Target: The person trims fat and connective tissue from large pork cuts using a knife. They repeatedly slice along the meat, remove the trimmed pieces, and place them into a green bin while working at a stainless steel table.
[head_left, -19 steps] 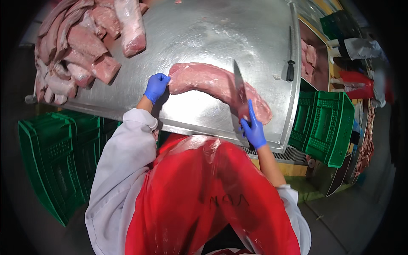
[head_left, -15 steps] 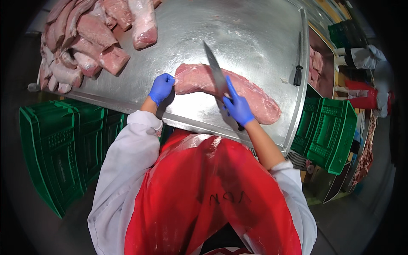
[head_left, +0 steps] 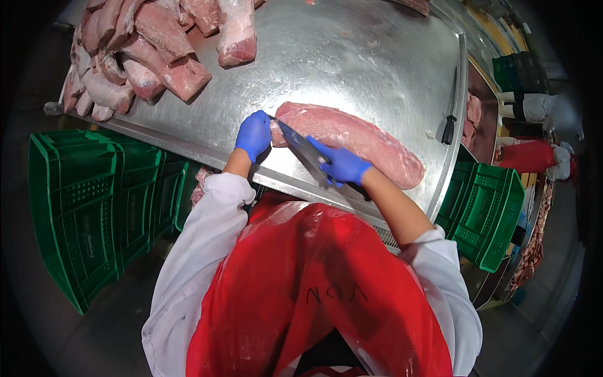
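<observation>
A long, boneless loin of pale pink meat (head_left: 358, 141) lies curved across the metal table in front of me. My left hand (head_left: 254, 136), in a blue glove, is closed on its left end, fingertips partly hidden. In my gloved right hand (head_left: 344, 166) is a large knife, its broad blade (head_left: 296, 139) slanting up and left across the loin's left end, close to my left fingers. A small pale flap of meat (head_left: 276, 134) shows between the blade and my left hand. The knife's dark handle is mostly covered by my right hand.
Several meat pieces (head_left: 163, 50) are heaped at the table's far left. A second knife (head_left: 448, 129) with a black handle lies along the right rim. Green crates (head_left: 81, 207) stand below left, another green crate (head_left: 480, 213) at right. Other people (head_left: 534, 154) are at far right.
The knife has moved left and down from above the loin's middle to its left end, next to my left hand. The whole view has shifted slightly.
</observation>
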Action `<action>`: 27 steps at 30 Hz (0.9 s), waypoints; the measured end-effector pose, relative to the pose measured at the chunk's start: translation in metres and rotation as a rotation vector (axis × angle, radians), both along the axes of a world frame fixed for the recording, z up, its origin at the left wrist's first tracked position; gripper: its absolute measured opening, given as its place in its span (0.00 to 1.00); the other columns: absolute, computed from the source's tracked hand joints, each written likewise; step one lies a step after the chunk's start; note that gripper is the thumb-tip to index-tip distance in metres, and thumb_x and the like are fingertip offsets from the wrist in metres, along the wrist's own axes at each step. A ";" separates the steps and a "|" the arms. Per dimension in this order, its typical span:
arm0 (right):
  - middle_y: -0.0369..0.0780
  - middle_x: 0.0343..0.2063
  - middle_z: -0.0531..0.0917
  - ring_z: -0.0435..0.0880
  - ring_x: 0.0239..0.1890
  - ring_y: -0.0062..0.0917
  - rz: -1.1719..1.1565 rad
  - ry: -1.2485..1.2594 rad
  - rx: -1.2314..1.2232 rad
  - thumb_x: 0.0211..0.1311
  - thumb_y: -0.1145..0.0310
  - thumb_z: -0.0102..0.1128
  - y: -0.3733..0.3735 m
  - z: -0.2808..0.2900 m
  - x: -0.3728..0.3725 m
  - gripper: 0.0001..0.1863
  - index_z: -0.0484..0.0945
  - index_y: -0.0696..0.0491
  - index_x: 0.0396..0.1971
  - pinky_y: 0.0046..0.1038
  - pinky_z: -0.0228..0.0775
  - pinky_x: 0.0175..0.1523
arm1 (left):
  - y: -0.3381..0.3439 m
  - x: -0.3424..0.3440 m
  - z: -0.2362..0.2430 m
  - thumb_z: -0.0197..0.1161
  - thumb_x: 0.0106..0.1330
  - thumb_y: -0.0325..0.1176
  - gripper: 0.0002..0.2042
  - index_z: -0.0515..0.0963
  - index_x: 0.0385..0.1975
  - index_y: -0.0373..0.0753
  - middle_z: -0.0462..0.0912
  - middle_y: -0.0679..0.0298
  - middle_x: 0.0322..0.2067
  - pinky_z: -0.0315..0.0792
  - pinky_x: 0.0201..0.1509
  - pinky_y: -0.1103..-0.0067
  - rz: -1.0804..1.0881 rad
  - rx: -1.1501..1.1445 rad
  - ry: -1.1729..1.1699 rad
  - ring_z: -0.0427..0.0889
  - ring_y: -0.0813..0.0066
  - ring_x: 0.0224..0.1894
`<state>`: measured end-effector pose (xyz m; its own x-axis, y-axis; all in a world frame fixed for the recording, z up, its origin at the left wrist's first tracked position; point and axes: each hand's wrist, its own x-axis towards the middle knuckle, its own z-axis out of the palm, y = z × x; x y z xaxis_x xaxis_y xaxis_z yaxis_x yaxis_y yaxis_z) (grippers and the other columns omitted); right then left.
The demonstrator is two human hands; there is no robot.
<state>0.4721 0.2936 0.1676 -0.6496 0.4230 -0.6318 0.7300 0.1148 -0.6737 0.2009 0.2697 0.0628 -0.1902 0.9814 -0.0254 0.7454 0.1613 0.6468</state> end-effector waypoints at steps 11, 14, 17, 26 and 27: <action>0.42 0.27 0.84 0.84 0.22 0.22 -0.133 0.173 -0.322 0.71 0.72 0.48 -0.005 -0.027 -0.025 0.41 0.39 0.31 0.77 0.25 0.80 0.28 | -0.049 -0.047 0.119 0.62 0.67 0.30 0.06 0.79 0.38 0.35 0.83 0.51 0.32 0.76 0.39 0.67 0.015 0.347 0.037 0.83 0.53 0.33; 0.40 0.29 0.82 0.82 0.20 0.20 -0.379 0.252 -0.309 0.70 0.73 0.49 -0.026 -0.006 0.047 0.42 0.40 0.31 0.77 0.24 0.80 0.26 | -0.107 -0.134 0.111 0.65 0.66 0.33 0.09 0.80 0.40 0.35 0.84 0.52 0.34 0.77 0.40 0.67 -0.120 -0.052 0.051 0.84 0.55 0.34; 0.39 0.30 0.82 0.83 0.23 0.19 -0.755 0.430 -0.221 0.69 0.77 0.50 -0.060 -0.030 0.123 0.43 0.42 0.34 0.77 0.23 0.78 0.24 | -0.134 -0.156 0.086 0.68 0.63 0.40 0.18 0.79 0.47 0.36 0.83 0.50 0.45 0.76 0.48 0.63 -0.341 -0.403 0.389 0.82 0.52 0.44; 0.42 0.52 0.79 0.76 0.22 0.15 -1.295 0.543 0.153 0.65 0.83 0.50 -0.136 -0.039 0.195 0.45 0.43 0.40 0.77 0.19 0.73 0.27 | 0.045 0.088 0.076 0.69 0.54 0.38 0.22 0.76 0.49 0.40 0.78 0.52 0.47 0.72 0.55 0.60 -0.749 0.149 0.250 0.76 0.48 0.49; 0.42 0.50 0.79 0.76 0.22 0.15 -1.324 0.539 0.134 0.66 0.83 0.50 -0.144 -0.030 0.197 0.45 0.43 0.40 0.77 0.19 0.72 0.26 | 0.063 0.086 0.071 0.68 0.55 0.38 0.17 0.79 0.44 0.39 0.80 0.53 0.43 0.73 0.53 0.60 -0.709 0.147 0.215 0.77 0.49 0.47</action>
